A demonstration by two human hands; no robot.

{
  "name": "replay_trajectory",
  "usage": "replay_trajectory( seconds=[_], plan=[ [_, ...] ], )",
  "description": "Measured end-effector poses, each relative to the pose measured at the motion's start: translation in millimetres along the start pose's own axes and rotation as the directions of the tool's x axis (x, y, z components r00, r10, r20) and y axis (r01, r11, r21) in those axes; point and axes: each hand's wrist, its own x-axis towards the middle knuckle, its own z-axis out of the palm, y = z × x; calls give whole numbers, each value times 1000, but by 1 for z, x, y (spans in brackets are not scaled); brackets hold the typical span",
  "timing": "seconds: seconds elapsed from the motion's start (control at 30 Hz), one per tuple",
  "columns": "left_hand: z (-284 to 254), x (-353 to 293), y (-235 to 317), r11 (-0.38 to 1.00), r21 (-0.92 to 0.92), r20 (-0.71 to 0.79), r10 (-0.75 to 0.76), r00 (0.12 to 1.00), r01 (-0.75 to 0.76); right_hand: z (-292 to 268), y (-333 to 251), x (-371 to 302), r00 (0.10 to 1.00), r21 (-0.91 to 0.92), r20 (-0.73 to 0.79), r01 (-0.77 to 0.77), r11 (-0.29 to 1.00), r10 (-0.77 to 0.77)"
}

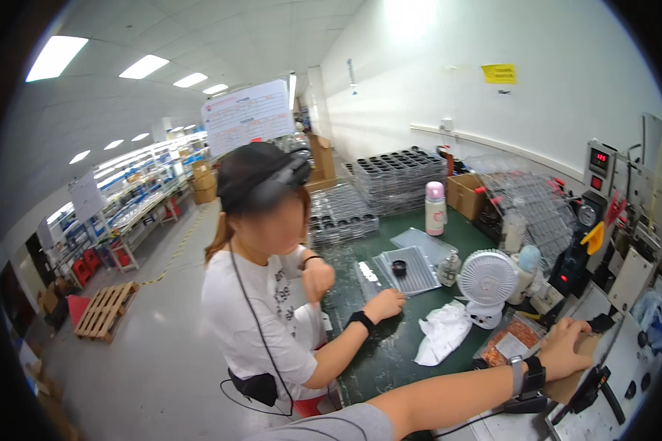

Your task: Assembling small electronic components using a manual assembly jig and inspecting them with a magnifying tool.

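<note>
My left hand point(563, 349) reaches in from the lower edge to the far right, with a watch and a black band on the wrist. Its fingers curl over a brown, cardboard-like piece point(568, 381) on the pale machine bed point(618, 375); what the fingertips press on is partly hidden. Just beyond them is a small black part point(602, 323). A black clamp-like fitting point(590, 389) sits beside the brown piece. Left of my wrist lies a clear bag of copper-coloured small parts point(513, 339). My right hand is out of view.
A co-worker point(268, 294) in a cap sits at the green bench point(368, 371), one hand resting on it. A white fan point(487, 283), crumpled white cloth point(443, 334) and pink-topped bottle point(435, 209) stand or lie there. Stacked black-celled trays point(401, 176) fill the back.
</note>
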Motion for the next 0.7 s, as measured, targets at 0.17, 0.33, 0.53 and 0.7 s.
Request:
replay_trajectory(
  seconds=[0.17, 0.33, 0.53, 0.7],
  plan=[
    [-4, 3, -8, 996, 33, -30, 89, 996, -88, 6, -14, 2, 983, 98, -172, -48, 994, 64],
    [-11, 3, -11, 993, 34, -2, 113, 994, -113, 2, -16, 2, 989, 175, -134, -34, 984, 58],
    [-13, 3, -8, 998, -26, 39, 60, 997, -59, -46, 6, -9, 973, 291, -232, 78, 954, -8],
    [-15, 7, -15, 971, -237, 20, -4, 1000, 8, -71, 22, -4, 880, 6, -79, -470, 883, 469]
  ],
)
